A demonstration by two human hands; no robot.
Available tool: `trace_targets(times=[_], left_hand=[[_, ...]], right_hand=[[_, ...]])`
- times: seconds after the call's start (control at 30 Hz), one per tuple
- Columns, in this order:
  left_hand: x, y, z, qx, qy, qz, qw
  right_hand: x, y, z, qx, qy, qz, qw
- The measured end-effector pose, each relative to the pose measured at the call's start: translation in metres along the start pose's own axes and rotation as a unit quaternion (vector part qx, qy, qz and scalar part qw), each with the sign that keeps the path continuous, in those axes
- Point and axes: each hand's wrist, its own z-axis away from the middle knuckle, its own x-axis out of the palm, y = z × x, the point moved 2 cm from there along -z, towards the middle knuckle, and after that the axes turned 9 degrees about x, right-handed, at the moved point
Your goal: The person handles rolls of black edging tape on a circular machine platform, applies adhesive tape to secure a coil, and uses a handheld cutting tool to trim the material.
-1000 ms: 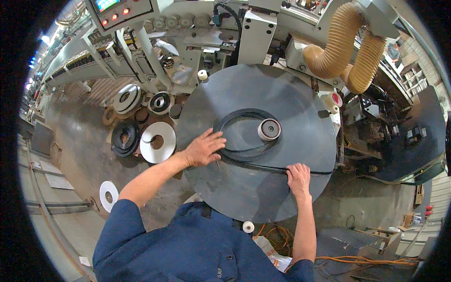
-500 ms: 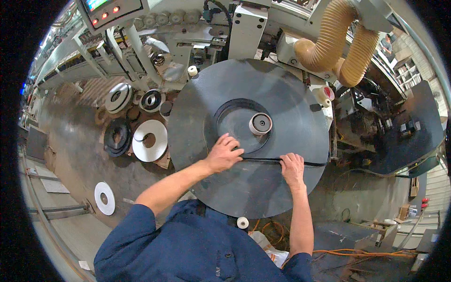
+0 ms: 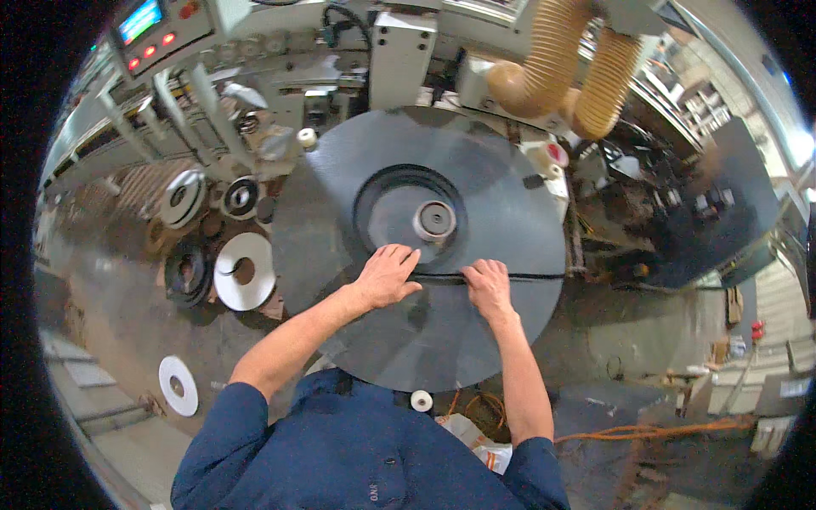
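Strip of thin black flexible material [image 3: 537,276] is partly coiled around the pale-rimmed cylindrical hub [image 3: 436,221] on the round dark-grey table [image 3: 510,204], a straight rightward length being left uncoiled and held under the right hand's [image 3: 489,287] narrowly curled fingers, while the left hand's [image 3: 387,276] grip cannot be determined.

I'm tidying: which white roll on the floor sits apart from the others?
The lower-left roll, by itself; the rest, including the large white roll, cluster further up.
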Motion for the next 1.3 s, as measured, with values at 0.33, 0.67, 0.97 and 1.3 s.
trace_targets(times=[0.33, 0.67, 0.97, 1.3], left_hand=[[-0.057, -0.078, 0.054, 0.029, 0.028, -0.150, 0.988], [0.006, -0.016, 0.022, -0.005, 0.023, -0.059, 0.998], [-0.050, -0.076, 0.058, 0.008, 0.022, -0.177, 0.984], [0.004, -0.019, 0.033, -0.023, 0.066, -0.054, 0.996]], right_hand=[[-0.008, 0.002, 0.008, 0.007, 0.032, -0.002, 0.999], [0.004, -0.019, -0.008, -0.009, 0.045, -0.013, 0.999], [0.000, -0.028, -0.021, 0.021, 0.036, 0.006, 0.999], [0.001, -0.041, -0.036, -0.049, 0.010, 0.008, 0.999]])
